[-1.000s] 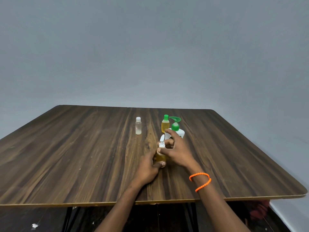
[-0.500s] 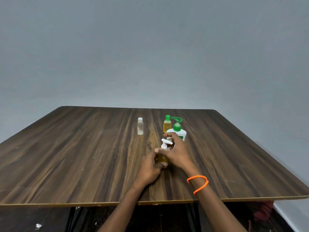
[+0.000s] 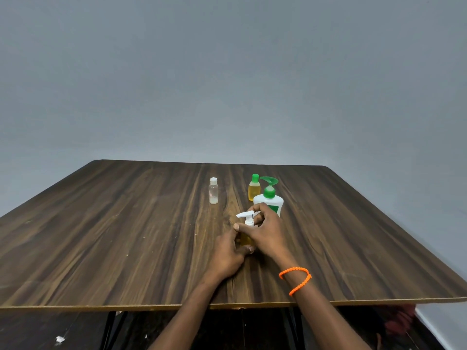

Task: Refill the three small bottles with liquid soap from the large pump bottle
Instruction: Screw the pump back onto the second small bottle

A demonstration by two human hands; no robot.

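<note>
Both hands are meeting at the middle of the wooden table [image 3: 101,236], closing on one small amber bottle [image 3: 245,239] that is standing upright near the person. Left hand [image 3: 227,256] is wrapping the lower body of that bottle, its fingers curled shut around it and its heel resting on the wood. Right hand [image 3: 265,234] is sitting over the bottle's neck, thumb and fingers pinching together around the white pump top [image 3: 247,217], whose nozzle is pointing left. An orange beaded bracelet [image 3: 297,280] is hanging on the right wrist.

Just beyond the right hand, the large pump bottle [image 3: 269,203] is standing upright, white-bodied with a green pump head and a green label; the label's writing is too small and partly hidden to read. Touching or just beside it on its far left is a small yellow bottle with a green cap [image 3: 254,188]. Well to the left of those two, a small clear bottle with a white cap [image 3: 213,191] is standing alone; it is carrying a faint reddish mark that cannot be read.
</note>
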